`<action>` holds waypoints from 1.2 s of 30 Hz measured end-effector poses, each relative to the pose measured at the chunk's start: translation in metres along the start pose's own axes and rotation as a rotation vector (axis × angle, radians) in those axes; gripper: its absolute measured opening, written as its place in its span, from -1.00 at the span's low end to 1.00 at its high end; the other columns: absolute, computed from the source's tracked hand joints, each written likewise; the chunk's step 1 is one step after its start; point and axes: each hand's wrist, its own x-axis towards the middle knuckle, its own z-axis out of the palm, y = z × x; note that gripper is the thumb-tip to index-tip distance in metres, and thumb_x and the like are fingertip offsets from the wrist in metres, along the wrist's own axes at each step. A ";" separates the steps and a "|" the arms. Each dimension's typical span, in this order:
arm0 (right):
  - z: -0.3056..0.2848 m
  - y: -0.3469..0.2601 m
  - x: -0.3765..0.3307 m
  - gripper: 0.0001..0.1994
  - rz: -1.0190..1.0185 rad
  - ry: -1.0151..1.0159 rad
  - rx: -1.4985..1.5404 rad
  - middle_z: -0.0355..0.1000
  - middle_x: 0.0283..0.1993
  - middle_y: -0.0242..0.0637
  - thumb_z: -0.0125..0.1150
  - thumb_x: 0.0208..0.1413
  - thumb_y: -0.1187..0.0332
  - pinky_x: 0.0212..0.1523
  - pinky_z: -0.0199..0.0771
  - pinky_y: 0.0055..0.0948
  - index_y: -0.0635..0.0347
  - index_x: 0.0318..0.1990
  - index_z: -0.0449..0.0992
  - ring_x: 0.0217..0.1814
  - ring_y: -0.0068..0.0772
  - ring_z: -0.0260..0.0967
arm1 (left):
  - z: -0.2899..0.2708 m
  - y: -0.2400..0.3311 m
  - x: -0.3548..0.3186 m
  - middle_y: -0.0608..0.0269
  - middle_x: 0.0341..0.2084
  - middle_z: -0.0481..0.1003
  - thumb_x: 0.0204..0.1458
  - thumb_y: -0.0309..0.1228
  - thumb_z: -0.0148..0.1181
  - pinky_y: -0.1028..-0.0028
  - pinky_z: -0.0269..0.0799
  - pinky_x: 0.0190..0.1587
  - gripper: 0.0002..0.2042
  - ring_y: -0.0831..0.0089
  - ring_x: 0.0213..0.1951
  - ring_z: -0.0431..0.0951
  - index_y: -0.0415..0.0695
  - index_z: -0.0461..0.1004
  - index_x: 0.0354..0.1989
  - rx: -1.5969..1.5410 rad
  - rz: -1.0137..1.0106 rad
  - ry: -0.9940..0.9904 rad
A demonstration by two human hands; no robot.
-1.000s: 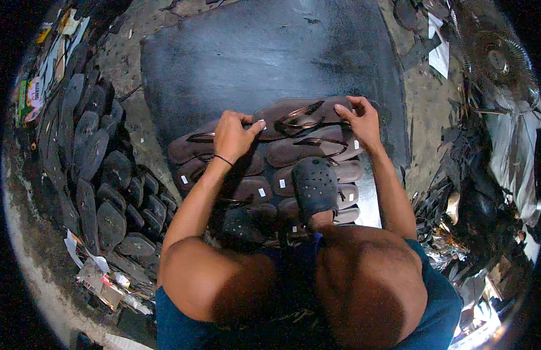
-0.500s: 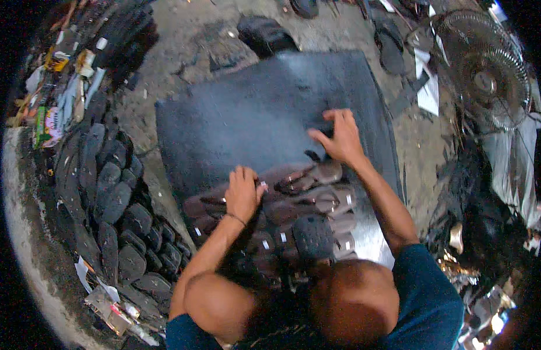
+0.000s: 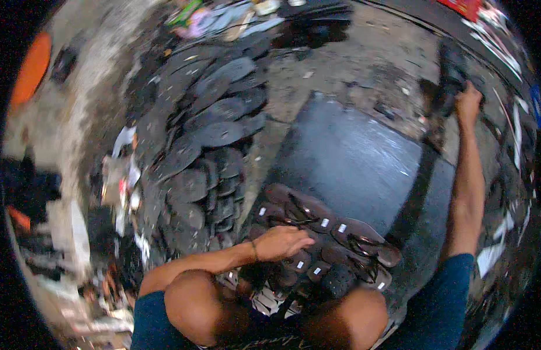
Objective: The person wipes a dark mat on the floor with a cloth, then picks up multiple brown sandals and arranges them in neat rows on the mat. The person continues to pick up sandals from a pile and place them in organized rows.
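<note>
Black soles (image 3: 224,134) are heaped at left. The left hand (image 3: 282,242) is held, fingers loosely extended, beside brown sandals (image 3: 357,234) laid on a dark sheet (image 3: 352,163). The right hand (image 3: 469,104) is stretched beyond; its blurred grip cannot be told.

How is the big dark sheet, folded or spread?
Spread: the dark sheet lies flat on the floor, with sandals lying on it.

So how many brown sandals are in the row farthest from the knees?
2: the left sandal, just beyond the left hand, and the right sandal beside it. No others seem hidden in that row.
</note>
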 end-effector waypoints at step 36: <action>-0.186 -0.557 -0.212 -0.77 -0.584 -0.914 0.816 0.42 -0.13 -0.13 0.28 0.15 0.39 -0.27 0.56 -0.18 0.16 -0.05 0.50 -0.28 -0.12 0.55 | -0.286 -0.264 -0.007 -0.04 -0.08 0.51 0.05 -0.20 0.30 0.15 0.38 0.14 -0.54 0.01 0.06 0.48 -0.20 0.45 0.07 0.704 -0.375 0.825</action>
